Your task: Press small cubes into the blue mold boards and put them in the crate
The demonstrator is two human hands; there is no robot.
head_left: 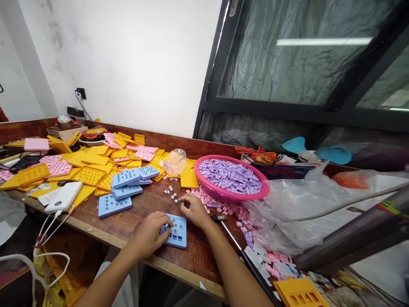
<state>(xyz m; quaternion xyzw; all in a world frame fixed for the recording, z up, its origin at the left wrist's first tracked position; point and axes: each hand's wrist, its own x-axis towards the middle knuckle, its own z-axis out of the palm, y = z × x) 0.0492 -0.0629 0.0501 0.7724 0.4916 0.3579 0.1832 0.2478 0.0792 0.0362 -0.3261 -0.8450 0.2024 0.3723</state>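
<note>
A light blue panel (182, 244) with rows of small blue-topped switches lies on the wooden table in front of me. My left hand (153, 233) curls over its left side, thumb and fingers on the panel, covering some of the switches. Just beyond its upper right corner, my right hand (195, 209) pinches at a small blue-and-white switch (181, 203), partly hidden by the fingertips. Several loose white switches (173, 196) are scattered beside those fingertips. To the left, more light blue panels (115, 204) fitted with switches lie stacked and overlapping.
A pink basket (230, 197) full of purple pieces stands behind my right hand, with pink pieces (228, 208) spilled around it. Yellow panels (92, 160) cover the left side. A white power bank (64, 197) trails cables. A black-handled hammer (236, 243) lies beside my right forearm.
</note>
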